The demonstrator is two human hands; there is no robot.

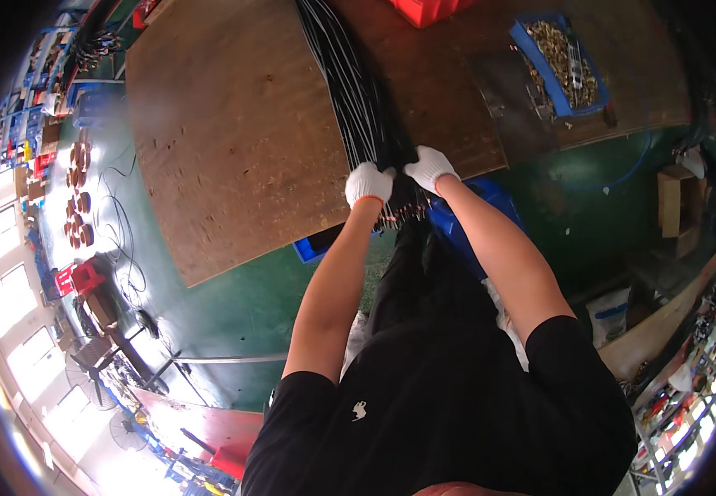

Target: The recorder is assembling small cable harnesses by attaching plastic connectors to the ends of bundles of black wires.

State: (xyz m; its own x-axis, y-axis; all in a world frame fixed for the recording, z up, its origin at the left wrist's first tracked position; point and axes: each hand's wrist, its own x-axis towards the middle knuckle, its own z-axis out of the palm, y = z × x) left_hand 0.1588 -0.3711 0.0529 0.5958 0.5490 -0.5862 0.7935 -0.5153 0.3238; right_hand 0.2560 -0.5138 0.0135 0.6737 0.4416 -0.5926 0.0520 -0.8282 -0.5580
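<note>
A thick bundle of black cables (343, 81) runs from the far edge of the wooden table (225, 124) toward me. Its near ends, with small copper-coloured tips (392, 219), hang over the table's front edge. My left hand (369, 183), in a white knitted glove, is closed on the left side of the bundle close to these ends. On the opposite side, my right hand (430, 168), gloved the same way, curls against the cables with its thumb turned inward. The fingertips of both hands are hidden among the cables.
A blue tray (562, 101) of small brass-coloured parts stands on the table at the right. A red bin (429, 8) sits at the far edge. Below the front edge is a blue container (490, 202). Loose cable (126, 248) lies on the green floor at left.
</note>
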